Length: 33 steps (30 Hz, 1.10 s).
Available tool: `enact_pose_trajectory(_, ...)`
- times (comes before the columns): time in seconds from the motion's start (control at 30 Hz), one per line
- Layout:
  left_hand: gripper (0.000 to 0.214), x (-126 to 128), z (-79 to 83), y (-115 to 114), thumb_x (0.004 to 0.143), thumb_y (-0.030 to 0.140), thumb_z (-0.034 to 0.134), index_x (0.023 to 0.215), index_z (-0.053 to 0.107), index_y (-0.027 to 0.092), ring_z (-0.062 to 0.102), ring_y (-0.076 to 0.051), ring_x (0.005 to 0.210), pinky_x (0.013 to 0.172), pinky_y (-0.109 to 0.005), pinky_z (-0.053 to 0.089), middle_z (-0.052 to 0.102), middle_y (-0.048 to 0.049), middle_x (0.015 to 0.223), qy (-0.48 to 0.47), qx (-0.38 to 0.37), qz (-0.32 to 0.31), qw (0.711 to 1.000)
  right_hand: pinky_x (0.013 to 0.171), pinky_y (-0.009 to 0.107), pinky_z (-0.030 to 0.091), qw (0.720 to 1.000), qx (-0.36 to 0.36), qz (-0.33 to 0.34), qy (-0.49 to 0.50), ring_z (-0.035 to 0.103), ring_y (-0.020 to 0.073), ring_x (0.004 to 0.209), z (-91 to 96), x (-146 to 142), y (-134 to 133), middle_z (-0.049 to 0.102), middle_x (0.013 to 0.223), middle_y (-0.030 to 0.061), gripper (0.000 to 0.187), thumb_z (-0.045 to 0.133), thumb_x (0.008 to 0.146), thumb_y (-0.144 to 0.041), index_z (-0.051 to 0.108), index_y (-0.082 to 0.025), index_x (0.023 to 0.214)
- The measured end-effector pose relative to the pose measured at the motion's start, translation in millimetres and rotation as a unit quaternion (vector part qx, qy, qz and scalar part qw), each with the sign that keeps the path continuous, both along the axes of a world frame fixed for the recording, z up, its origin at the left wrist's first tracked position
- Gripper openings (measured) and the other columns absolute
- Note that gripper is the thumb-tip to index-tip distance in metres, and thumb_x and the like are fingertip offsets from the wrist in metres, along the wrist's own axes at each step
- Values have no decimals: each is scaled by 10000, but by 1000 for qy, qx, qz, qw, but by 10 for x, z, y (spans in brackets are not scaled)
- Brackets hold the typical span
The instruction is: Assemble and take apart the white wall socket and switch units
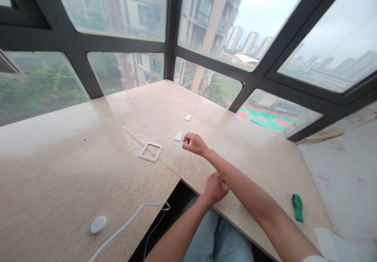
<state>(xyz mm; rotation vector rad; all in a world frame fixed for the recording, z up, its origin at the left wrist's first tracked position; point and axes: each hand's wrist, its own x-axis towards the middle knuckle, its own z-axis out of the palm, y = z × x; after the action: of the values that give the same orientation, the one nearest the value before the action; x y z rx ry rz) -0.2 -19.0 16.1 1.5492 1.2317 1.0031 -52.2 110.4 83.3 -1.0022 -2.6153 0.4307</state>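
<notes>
My right hand (194, 143) is closed in a pinch just above the stone-topped counter. A tiny dark tip shows at its fingertips, too small to name. Close to those fingers lies a small white rectangular piece (178, 136), and a second white piece (187, 117) rests farther back. My left hand (216, 188) is curled closed near the counter's front edge, partly behind my right forearm; whatever it may hold is hidden. To the left of my right hand, a white square frame (147, 158) with an open middle lies flat across the counter's seam.
A green-handled screwdriver (297, 207) lies at the right, near some white paper (332, 242). On the left are a white round disc (98, 224), a white cable (129, 219) hanging over the edge, and a tiny dark bit (84, 140). Windows border the back.
</notes>
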Motion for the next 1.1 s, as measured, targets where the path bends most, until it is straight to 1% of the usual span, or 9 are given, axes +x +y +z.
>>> enact_pose_trajectory(0.1, 131, 16, -12, 16, 801, 149, 529, 726, 636, 168, 603, -198, 709, 687, -321, 456, 665, -60, 747, 60, 49, 13, 997, 648, 233, 478, 996, -26, -38, 78, 607, 118, 651, 26, 415, -87, 657, 736, 2, 12, 577, 768, -185, 586, -183, 776)
enact_pose_trajectory(0.23, 175, 16, -11, 14, 812, 120, 529, 878, 684, 168, 604, -157, 720, 713, -292, 480, 696, -47, 835, 37, 80, 22, 996, 597, 245, 507, 979, -45, -110, 165, 613, 119, 596, 35, 1094, -260, 650, 699, -1, 75, 535, 824, -251, 577, -190, 813)
enact_pose_trajectory(0.4, 171, -10, -4, 9, 838, 144, 523, 886, 684, 181, 615, -145, 703, 690, -286, 505, 705, -28, 820, 19, 110, 28, 993, 536, 241, 508, 909, -119, -211, 340, 593, 119, 580, 8, 1951, -625, 633, 699, -6, 134, 637, 771, -319, 602, -192, 793)
enact_pose_trajectory(0.5, 162, -23, 6, 9, 859, 189, 523, 886, 682, 182, 640, -147, 718, 668, -278, 519, 710, -33, 825, 13, 122, 23, 992, 516, 232, 494, 884, -130, -261, 366, 583, 115, 577, -10, 2385, -909, 638, 711, 1, 151, 656, 767, -328, 634, -185, 807)
enact_pose_trajectory(0.63, 169, -33, 22, -3, 879, 241, 526, 894, 683, 183, 668, -161, 780, 694, -285, 537, 718, -42, 848, 23, 124, 16, 992, 539, 244, 511, 865, -106, -316, 376, 592, 120, 599, -34, 2849, -1281, 659, 740, 15, 152, 676, 779, -329, 671, -182, 815)
enact_pose_trajectory(0.77, 171, -34, 37, -17, 895, 264, 529, 903, 684, 192, 679, -173, 817, 725, -300, 551, 723, -46, 879, 45, 125, 12, 991, 577, 267, 530, 851, -69, -344, 390, 601, 132, 635, -53, 3166, -1600, 662, 762, 16, 137, 683, 807, -336, 691, -199, 806)
enact_pose_trajectory(0.9, 162, -27, 29, -11, 896, 276, 542, 911, 682, 197, 682, -178, 828, 743, -302, 556, 725, -44, 893, 69, 121, 13, 990, 576, 280, 534, 842, -54, -361, 397, 605, 134, 645, -120, 3333, -1837, 671, 832, 23, 117, 676, 844, -329, 727, -226, 866)
enact_pose_trajectory(1.0, 162, -16, 19, -2, 894, 286, 549, 916, 684, 199, 678, -177, 829, 764, -308, 550, 723, -42, 901, 80, 115, 12, 990, 640, 310, 559, 850, -44, -357, 385, 644, 165, 760, -203, 3373, -1931, 682, 933, 49, 135, 653, 875, -316, 748, -247, 942)
enact_pose_trajectory(1.1, 167, -3, 22, 1, 892, 297, 555, 912, 688, 197, 675, -178, 833, 767, -306, 541, 721, -42, 904, 88, 106, 16, 990, 752, 346, 563, 865, -14, -354, 355, 660, 190, 876, -252, 3353, -1959, 695, 948, 58, 138, 642, 890, -274, 746, -250, 977)
